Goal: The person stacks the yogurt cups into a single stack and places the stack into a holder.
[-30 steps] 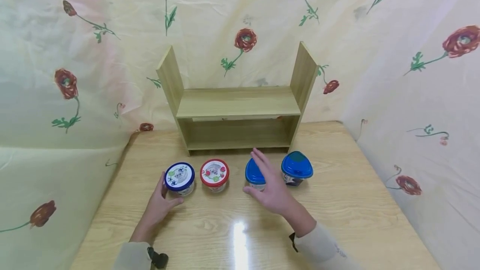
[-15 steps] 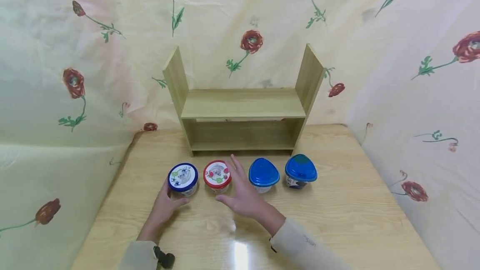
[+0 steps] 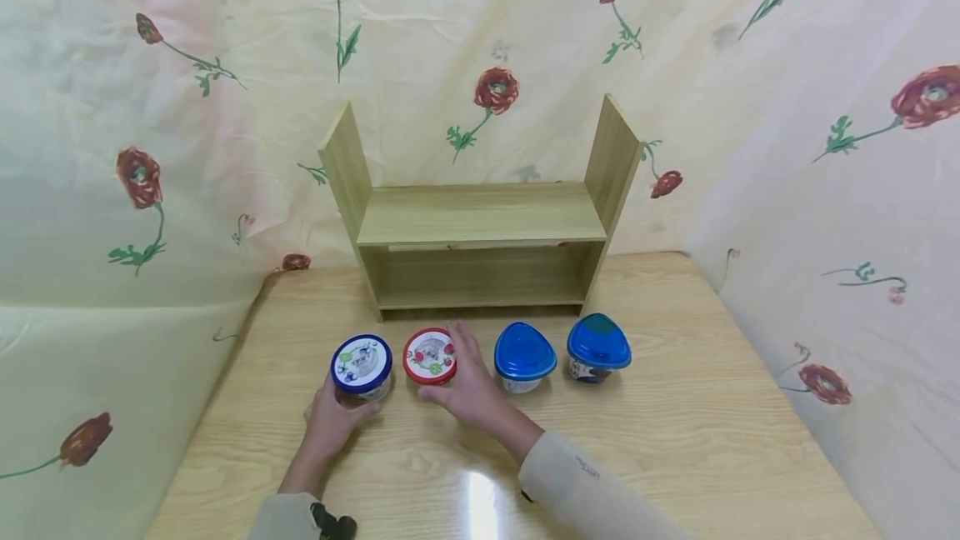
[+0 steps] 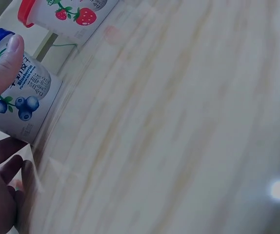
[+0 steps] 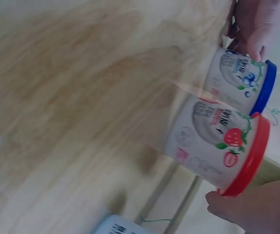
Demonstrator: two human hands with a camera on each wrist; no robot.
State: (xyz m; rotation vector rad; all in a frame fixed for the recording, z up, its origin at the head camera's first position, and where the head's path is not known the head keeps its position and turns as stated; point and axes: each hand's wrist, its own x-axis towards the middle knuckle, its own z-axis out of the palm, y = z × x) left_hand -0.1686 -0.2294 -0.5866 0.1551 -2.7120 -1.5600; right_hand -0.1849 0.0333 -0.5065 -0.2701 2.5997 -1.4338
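On the table stands a round white tub [image 3: 361,362] with a dark blue lid and printed blueberries. My left hand [image 3: 331,422] holds it low from the near left, thumb lying against the label in the left wrist view. Just right of it is a matching red-lidded tub [image 3: 428,355] with printed strawberries. My right hand [image 3: 476,390] grips this one from the right. Its thumb [image 3: 435,394] is at the near side and its fingers are along the right side. In the right wrist view a fingertip [image 5: 218,204] sits at the red lid's rim.
Two tubs with rounded-triangular blue lids stand to the right, the nearer-to-hand tub [image 3: 524,352] and the far right tub [image 3: 598,344]. Behind the row is a two-tier wooden shelf [image 3: 480,215] with raised sides. Floral cloth [image 3: 420,23] surrounds the table [image 3: 675,440].
My right hand has moved left from the triangular-lidded tub to the red-lidded tub and closed round it. My left hand has stayed at the blue-lidded tub. The tubs stand where they were.
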